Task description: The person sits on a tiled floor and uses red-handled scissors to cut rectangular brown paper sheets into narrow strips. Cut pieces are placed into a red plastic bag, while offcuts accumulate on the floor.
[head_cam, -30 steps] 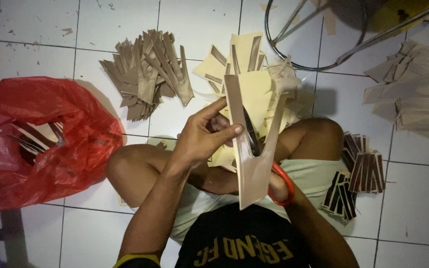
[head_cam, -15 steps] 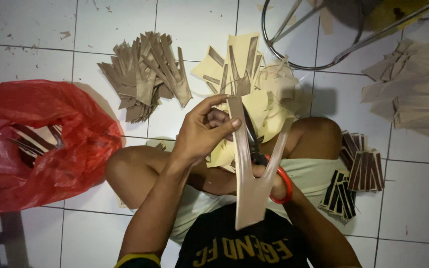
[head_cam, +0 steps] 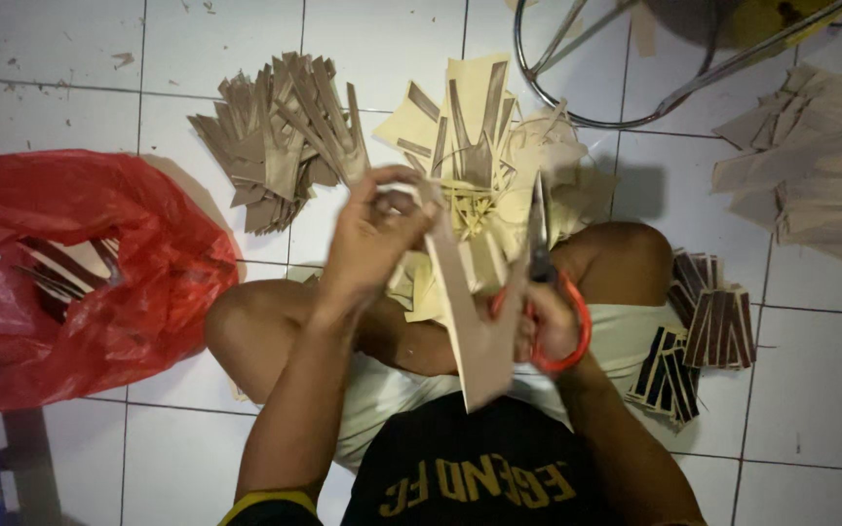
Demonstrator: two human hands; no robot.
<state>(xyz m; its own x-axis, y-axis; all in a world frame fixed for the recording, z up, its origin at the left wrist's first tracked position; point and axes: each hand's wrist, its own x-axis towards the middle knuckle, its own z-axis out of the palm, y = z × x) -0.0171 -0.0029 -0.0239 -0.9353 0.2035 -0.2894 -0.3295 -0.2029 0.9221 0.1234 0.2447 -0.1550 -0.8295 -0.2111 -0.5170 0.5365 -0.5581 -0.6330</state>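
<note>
I sit on a white tiled floor with my knees spread. My left hand [head_cam: 374, 229] pinches the upper end of a long tan V-shaped cutout [head_cam: 478, 331], which hangs down in front of my lap. My right hand [head_cam: 550, 321] grips red-handled scissors [head_cam: 542, 253] whose dark blades point up along the cutout's right edge. Yellowish offcut sheets with cut-out shapes [head_cam: 470, 127] lie on the floor just beyond my hands.
A heap of brown cutouts [head_cam: 280, 136] lies at upper left, another tan pile [head_cam: 811, 161] at upper right. A red plastic bag [head_cam: 70, 273] holding more pieces sits at left. Dark striped stacks [head_cam: 699, 336] lie by my right knee. A metal stool ring [head_cam: 635, 68] stands behind.
The tan cutout has slid lower and to the left in my left hand. The scissors have risen along its right side, blades now upright.
</note>
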